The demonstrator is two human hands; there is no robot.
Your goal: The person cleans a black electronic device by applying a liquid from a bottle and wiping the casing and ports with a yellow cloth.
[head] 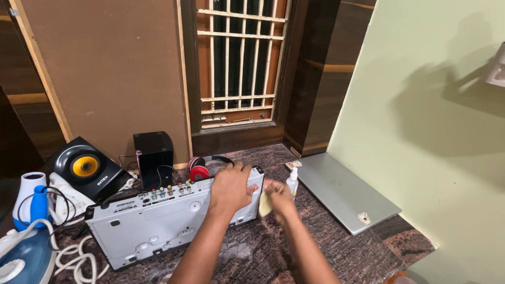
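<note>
From my head camera I look down on a brown-and-pink granite counter (336, 247) with a grey metal player box (158, 221) lying across its left half, its row of coloured sockets along the far edge. My left hand (230, 188) lies flat on the right end of that box, palm down and fingers spread toward the far right corner — pressing on it, not gripping anything. My right hand (279, 197) sits just beside the box's right edge, fingers pinched around a small folded yellowish cloth (265, 204), which touches or nearly touches the box's side; I cannot tell which. A small white spray bottle (292, 181) stands just beyond that hand, and a closed silver laptop (344, 192) lies to its right, along the pale green wall (436, 137). Behind the box, red-cupped headphones (202, 167) rest on the counter next to a black speaker box (153, 152), with a second speaker with a yellow cone (86, 166) tilted further left. At the near left sits a blue-and-white steam iron (23, 257), its white cord (79, 257) coiled beside the box — and a white-and-blue kettle-like jug (31, 197) stands behind it. A barred window (239, 58) is set in the far wall.
</note>
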